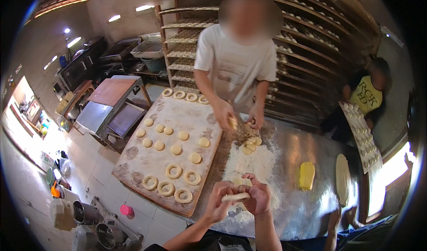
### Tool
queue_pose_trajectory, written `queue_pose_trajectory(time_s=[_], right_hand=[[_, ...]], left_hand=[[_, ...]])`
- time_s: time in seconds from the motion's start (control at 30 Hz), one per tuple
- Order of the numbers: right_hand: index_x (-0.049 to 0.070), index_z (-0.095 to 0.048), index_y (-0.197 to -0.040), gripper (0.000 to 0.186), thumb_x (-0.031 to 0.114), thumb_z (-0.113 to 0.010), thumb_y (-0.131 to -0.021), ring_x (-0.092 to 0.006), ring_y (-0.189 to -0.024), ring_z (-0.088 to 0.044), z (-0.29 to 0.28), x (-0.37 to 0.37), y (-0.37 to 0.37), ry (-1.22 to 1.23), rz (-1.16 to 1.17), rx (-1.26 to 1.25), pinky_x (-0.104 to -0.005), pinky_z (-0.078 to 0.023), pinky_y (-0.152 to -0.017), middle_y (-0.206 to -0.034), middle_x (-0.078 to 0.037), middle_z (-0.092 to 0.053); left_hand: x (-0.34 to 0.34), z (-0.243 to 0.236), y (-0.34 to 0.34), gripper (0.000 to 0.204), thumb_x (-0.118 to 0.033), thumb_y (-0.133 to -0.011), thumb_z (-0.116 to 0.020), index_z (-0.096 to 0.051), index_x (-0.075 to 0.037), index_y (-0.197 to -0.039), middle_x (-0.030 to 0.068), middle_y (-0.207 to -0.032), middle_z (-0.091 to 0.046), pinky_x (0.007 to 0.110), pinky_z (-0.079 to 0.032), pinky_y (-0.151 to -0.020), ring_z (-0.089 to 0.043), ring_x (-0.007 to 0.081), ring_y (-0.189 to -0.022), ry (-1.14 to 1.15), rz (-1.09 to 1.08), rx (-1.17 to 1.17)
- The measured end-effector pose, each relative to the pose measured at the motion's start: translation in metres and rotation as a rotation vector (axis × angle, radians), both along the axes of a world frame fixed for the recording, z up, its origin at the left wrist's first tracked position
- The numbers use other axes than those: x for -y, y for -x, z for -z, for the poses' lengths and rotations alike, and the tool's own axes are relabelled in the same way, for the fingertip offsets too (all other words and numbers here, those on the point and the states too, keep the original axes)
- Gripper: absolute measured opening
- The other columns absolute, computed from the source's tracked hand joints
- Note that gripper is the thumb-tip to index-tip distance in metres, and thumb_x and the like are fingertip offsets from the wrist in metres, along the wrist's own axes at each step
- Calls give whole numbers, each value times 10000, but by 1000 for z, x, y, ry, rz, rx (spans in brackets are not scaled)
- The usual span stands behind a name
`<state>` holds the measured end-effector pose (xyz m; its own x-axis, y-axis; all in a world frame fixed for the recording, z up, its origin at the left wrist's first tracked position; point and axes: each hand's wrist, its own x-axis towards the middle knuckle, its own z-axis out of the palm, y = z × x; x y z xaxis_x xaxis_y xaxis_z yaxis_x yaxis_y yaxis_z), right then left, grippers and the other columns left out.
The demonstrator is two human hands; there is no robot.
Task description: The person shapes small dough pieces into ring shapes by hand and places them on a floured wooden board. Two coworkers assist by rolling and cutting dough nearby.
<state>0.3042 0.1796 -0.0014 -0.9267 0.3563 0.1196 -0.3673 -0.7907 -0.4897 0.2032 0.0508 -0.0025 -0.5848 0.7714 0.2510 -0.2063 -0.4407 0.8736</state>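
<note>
Above the floured metal table, my left hand (218, 203) and my right hand (259, 198) are closed on a pale piece of dough (235, 197), one at each end. It looks like a ring seen edge-on, though my fingers hide part of it. White flour (249, 163) is spread beneath and beyond my hands. To the left, a floured wooden board (147, 160) carries several dough rings (174, 171) and flat dough discs (176, 149). Small dough pieces (250, 146) lie in a pile at the far side of the flour, by a co-worker's hands.
A co-worker (238, 60) stands opposite, holding dough. On the metal table (289, 220), right of me, lie a yellow slab (307, 176) and a long dough strip (342, 180), near another person's hands (334, 220). Someone at right holds a loaded tray (361, 137). Shelves (307, 60) stand behind.
</note>
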Motion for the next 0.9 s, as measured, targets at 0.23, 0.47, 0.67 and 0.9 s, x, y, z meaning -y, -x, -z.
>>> queue_pose_trajectory(time_s=[0.23, 0.47, 0.67, 0.9], right_hand=[[-35, -318, -1466, 716, 543, -405, -1051, -157, -757, -565, -23, 39, 49, -731, 122, 132, -270, -441, -788, -811, -43, -599], [-39, -315, -1428, 730, 570, -434, -1043, -194, -1064, -562, -3, 107, 115, -687, 273, 243, -349, -406, -1017, -1033, -86, -589], [11, -261, -1495, 733, 549, -462, -1040, -129, -780, -521, -23, 151, 152, -763, 83, 304, -299, -442, -829, -974, -63, -569], [54, -149, -1589, 724, 425, -469, -1055, -165, -721, -628, -31, 156, 208, -863, -56, 319, -206, -450, -599, -900, -79, -668]], left_hand=[[31, 3, 43, 403, -360, -1095, -359, -515, -8, -1214, 185, -754, -612, 460, -478, -557, -620, 389, -607, 278, -453, -673], [74, 1, 82, 355, -339, -1095, -390, -498, -19, -1205, 207, -802, -648, 471, -520, -563, -669, 444, -666, 308, -654, -640], [117, -9, 135, 431, -446, -1089, -373, -513, -48, -1175, 163, -741, -648, 449, -500, -512, -671, 370, -586, 507, -692, -725], [151, -10, 174, 347, -371, -1089, -398, -516, -55, -1169, 151, -677, -640, 446, -507, -547, -662, 396, -611, 533, -489, -712]])
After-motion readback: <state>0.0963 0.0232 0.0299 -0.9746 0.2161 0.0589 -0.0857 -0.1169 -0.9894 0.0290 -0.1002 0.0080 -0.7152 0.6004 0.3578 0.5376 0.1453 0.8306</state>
